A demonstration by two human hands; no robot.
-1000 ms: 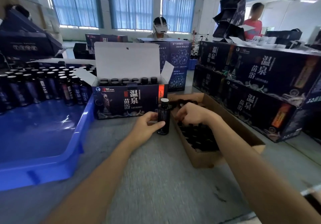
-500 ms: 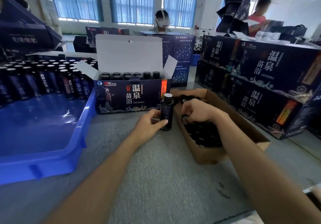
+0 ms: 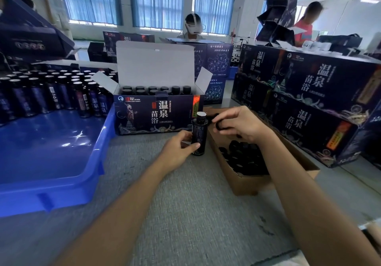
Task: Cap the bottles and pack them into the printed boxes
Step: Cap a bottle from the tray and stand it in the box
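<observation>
Capping was in hand: the left hand (image 3: 179, 150) gripped the uncapped bottle (image 3: 199, 135) upright on the worktop (image 3: 185, 204), and the right hand (image 3: 241, 125) pinched a black cap (image 3: 219, 124) at its 3 o'clock. The next move likely called for seating it squarely.

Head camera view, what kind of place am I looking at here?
Probably a packing workshop or small factory floor: a blue tray of dark bottles, a cardboard box full of black caps, and stacked printed boxes.
</observation>
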